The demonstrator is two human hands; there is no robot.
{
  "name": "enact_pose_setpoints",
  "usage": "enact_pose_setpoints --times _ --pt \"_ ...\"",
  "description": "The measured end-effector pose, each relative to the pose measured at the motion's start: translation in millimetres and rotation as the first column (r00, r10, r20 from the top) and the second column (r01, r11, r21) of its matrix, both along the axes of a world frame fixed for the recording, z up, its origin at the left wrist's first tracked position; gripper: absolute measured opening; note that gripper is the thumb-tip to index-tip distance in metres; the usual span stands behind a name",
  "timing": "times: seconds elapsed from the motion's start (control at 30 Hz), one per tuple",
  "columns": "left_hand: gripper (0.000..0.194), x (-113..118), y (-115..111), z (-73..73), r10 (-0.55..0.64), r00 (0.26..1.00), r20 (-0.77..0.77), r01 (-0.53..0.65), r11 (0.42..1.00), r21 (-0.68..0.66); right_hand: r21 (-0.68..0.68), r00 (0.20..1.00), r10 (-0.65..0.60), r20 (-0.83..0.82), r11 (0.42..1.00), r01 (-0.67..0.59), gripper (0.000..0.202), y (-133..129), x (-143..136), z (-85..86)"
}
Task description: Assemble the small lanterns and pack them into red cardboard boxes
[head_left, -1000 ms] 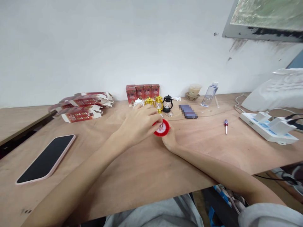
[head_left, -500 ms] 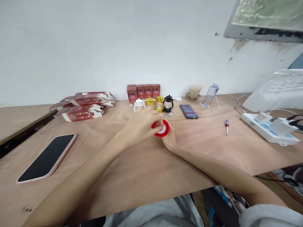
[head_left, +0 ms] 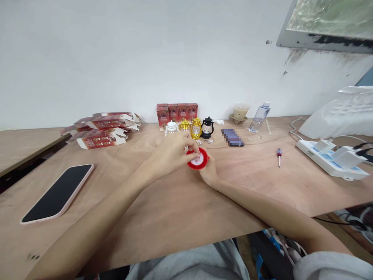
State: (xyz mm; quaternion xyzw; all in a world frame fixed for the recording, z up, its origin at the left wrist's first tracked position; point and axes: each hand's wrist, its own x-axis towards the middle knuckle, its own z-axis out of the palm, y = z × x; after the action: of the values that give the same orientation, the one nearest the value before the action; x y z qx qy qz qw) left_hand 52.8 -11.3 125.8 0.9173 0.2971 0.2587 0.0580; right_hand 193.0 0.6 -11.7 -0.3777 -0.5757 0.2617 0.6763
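My right hand point(head_left: 209, 172) is wrapped round a red mini lantern point(head_left: 190, 164), its round base turned up towards me. Inside the red rim shows a white centre. Over it, my left hand point(head_left: 177, 149) reaches in from the left, thumb and forefinger pinched together at the white centre. Whatever is between those fingertips is too small to make out. Just beyond my hands stand a white lantern point(head_left: 171, 126), two gold lanterns point(head_left: 196, 129) and a black lantern point(head_left: 207, 128), with small metal bits point(head_left: 208, 141) lying by them.
Upright red boxes point(head_left: 177, 112) stand behind the lanterns; opened red cartons point(head_left: 101, 139) lie left. A pink-edged phone point(head_left: 58, 193) is near left, another phone point(head_left: 232, 137) behind. At right are a screwdriver point(head_left: 279, 157), bottle point(head_left: 259, 117), cup point(head_left: 240, 112) and power strip point(head_left: 332, 157).
The red lantern has shifted slightly left in my right hand. My left fingertips have lifted a little at its white centre, so more of it shows.
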Motion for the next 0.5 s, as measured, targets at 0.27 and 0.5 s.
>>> enact_pose_setpoints --times 0.27,0.5 --pt "0.028 -3 13 0.8 0.023 0.998 0.053 0.005 0.884 -0.467 0.004 0.998 0.067 0.000 0.998 -0.067 0.025 0 1 -3.4" --pt "0.025 -6 20 -6.2 -0.056 0.990 0.131 0.130 0.732 -0.669 -0.075 0.998 0.063 -0.001 0.995 -0.063 0.024 -3 1 -3.4"
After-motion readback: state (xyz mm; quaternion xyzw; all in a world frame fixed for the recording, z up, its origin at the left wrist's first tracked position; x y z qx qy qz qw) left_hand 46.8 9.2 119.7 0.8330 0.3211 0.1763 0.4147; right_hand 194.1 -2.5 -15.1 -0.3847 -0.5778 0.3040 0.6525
